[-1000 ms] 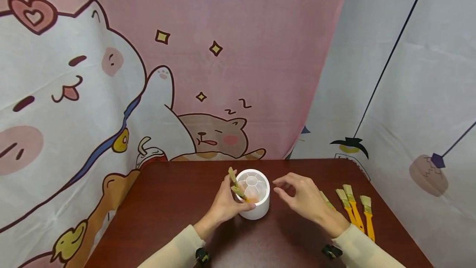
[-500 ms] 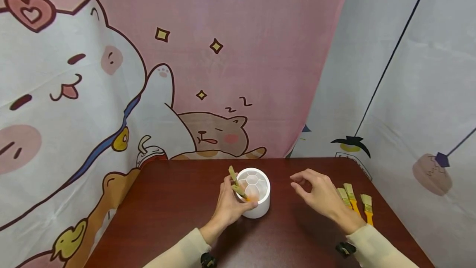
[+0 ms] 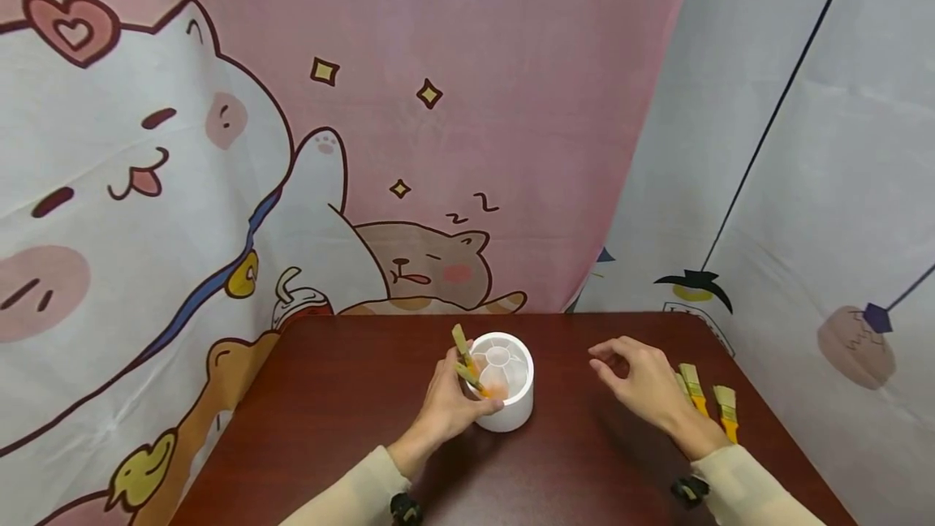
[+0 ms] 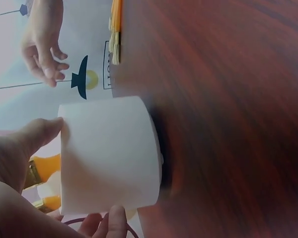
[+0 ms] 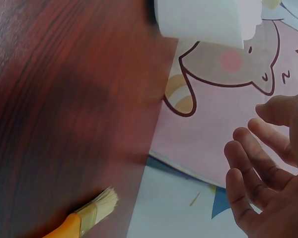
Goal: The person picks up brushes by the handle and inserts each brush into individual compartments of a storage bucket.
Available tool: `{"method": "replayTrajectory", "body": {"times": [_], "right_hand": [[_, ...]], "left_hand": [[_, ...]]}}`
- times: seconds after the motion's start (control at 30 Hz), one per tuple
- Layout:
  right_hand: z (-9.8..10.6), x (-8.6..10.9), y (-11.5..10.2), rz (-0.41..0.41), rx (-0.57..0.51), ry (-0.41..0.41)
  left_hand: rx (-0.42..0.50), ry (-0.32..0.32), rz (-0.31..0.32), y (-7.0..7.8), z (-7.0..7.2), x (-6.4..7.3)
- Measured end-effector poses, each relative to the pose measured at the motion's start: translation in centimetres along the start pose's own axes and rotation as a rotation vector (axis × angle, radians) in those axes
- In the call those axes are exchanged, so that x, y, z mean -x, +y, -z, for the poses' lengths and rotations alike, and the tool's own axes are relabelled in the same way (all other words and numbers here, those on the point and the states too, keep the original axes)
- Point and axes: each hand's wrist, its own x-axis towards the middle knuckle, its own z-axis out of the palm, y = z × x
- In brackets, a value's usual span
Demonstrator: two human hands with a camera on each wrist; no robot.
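Observation:
A white round pen holder [image 3: 517,412] with divided compartments stands on the table, gripped by my left hand [image 3: 441,408]. In the left wrist view, my thumb lies at the rim of the holder [image 4: 109,153] and fingertips touch its side. Two paintbrushes [image 3: 460,339] with orange handles lean in its left compartments, bristles up. To the right, my right hand [image 3: 643,384] hovers above the table, holding nothing, fingers loosely bent. Beside it lie several loose paintbrushes [image 3: 726,401], partly hidden by that hand and forearm. The right wrist view shows one brush [image 5: 102,206] on the table.
The dark red-brown table [image 3: 343,396] ends at a back edge close to a hanging cloth [image 3: 526,144] printed with cartoon animals. A pale cloth [image 3: 789,226] hangs along the right side.
My right hand has moved right, away from the pen holder and over toward the loose paintbrushes, hiding more of them. My left hand keeps its hold on the pen holder.

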Motion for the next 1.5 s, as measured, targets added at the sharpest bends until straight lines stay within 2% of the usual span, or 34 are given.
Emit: {"method": "replayTrajectory", "body": {"times": [0.27,0.6,0.73,0.97,1.03,1.13,1.33,1.5], "right_hand": [[0.5,0.4,1.2,0.015,0.033,0.031],[1.9,1.1,3.0,-0.124,0.065,-0.098],[2.0,1.4,4.0,-0.145,0.081,-0.122],[2.2,1.9,5.5,-0.180,0.110,-0.154],[2.3,2.1,5.7,-0.186,0.118,-0.159],[2.6,2.2,6.0,-0.190,0.128,-0.177],[2.9,2.4,6.8,-0.207,0.148,-0.239],[2.8,2.7,7.6,-0.235,0.135,-0.295]], "left_hand": [[0.088,-0.119,-0.073,-0.8,0.9,-1.0],[0.135,-0.264,-0.103,-1.3,2.1,-2.5],[0.134,-0.285,-0.088,-1.3,2.3,-2.7],[0.123,-0.285,-0.044,-1.0,2.2,-2.4],[0.150,-0.277,-0.042,-0.9,2.0,-2.1],[0.165,-0.218,-0.055,-0.6,1.6,-1.4],[0.046,-0.017,-0.017,0.4,0.0,0.1],[0.010,0.082,0.047,1.1,-1.1,0.7]]}}
